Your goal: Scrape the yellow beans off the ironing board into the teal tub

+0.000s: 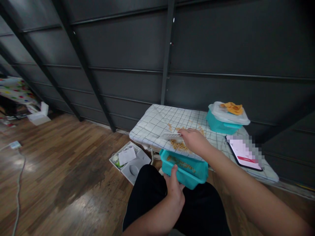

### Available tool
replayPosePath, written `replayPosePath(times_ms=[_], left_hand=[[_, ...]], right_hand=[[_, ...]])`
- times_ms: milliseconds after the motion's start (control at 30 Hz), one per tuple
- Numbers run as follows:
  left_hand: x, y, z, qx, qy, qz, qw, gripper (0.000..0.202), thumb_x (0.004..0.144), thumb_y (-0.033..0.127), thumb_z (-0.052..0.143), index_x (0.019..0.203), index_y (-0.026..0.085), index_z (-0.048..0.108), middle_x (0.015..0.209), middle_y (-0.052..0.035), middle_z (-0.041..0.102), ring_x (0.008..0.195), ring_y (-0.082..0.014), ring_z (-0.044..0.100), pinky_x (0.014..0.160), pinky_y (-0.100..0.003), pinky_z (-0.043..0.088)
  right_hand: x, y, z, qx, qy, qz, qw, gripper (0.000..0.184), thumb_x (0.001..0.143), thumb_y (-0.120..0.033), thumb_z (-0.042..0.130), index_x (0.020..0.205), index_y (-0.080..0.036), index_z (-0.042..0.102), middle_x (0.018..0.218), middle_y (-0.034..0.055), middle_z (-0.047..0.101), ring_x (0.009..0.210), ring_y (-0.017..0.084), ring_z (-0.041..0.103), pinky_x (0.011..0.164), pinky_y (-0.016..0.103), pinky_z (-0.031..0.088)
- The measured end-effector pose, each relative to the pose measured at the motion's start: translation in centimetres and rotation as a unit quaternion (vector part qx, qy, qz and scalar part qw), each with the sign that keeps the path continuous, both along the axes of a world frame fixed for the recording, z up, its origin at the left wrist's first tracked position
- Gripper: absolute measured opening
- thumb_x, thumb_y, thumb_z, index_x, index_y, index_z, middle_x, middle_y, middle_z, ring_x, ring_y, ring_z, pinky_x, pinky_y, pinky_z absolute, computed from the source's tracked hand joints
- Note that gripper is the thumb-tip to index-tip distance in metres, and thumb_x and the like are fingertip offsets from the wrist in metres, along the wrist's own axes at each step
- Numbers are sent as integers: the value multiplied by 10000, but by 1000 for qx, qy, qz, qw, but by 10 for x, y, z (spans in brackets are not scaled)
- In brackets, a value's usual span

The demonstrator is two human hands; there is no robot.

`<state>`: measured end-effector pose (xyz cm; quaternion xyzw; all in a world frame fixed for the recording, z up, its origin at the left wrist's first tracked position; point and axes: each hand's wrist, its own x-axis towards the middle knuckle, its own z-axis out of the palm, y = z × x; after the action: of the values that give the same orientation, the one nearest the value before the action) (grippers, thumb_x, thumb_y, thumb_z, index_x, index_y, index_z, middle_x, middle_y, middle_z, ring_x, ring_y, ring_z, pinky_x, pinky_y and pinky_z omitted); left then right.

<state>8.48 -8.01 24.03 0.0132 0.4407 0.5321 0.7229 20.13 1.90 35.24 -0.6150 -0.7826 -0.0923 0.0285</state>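
Note:
My left hand (174, 186) grips the near wall of a teal plastic container (189, 178), thumb on the outside, just below the table's front edge. Yellow kernels (180, 163) lie scattered along the container's bottom. Over the tabletop, my right hand (193, 139) is closed on one end of a flat white slotted tool (169, 135), whose exact kind I cannot make out. A pile of loose kernels (178, 145) lies by the table edge under the tool, and more kernels are spread behind my right hand.
A checked cloth (157, 119) covers the small table. At its right stand a lidded teal box (221, 124) with an orange cloth (232, 108) on top and a phone (242, 154). An open white carton (131, 160) sits on the floor. A dark panelled wall (128, 49) rises behind.

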Motion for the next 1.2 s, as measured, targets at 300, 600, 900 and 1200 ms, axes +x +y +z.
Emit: replayPosePath(times_ms=[300, 600, 900, 1200], left_hand=[[-1, 2, 4, -6, 5, -10, 1000, 537, 917, 358, 649, 1413, 284, 458, 1115, -86, 721, 1014, -275, 728, 895, -437, 607], [-2, 5, -1, 4, -3, -3, 1000, 508, 818, 413, 754, 1274, 254, 595, 1065, -74, 746, 941, -268, 740, 822, -410, 619], [-5, 8, -9, 17, -9, -2, 1000, 414, 823, 407, 749, 1181, 241, 623, 1030, -56, 749, 972, -253, 736, 897, -418, 605], [-5, 8, -24, 0, 21, -9, 1000, 550, 795, 465, 763, 1272, 264, 576, 1159, -77, 724, 1084, -294, 705, 873, -451, 618]], right_hand=[[32, -15, -9, 36, 13, 77, 996, 434, 922, -58, 441, 1275, -124, 685, 1213, 150, 739, 1116, 279, 666, 994, 415, 456], [46, -38, -18, 77, 47, 110, 990, 383, 919, -44, 440, 1131, -156, 739, 1033, 120, 775, 961, 261, 672, 896, 405, 479], [55, -39, -24, 96, 64, 139, 984, 381, 884, -9, 464, 1098, -178, 731, 993, 99, 770, 946, 245, 650, 874, 391, 448], [70, -52, -23, 124, 54, 66, 989, 365, 942, -89, 406, 1111, -155, 723, 1044, 130, 765, 981, 264, 653, 897, 398, 470]])
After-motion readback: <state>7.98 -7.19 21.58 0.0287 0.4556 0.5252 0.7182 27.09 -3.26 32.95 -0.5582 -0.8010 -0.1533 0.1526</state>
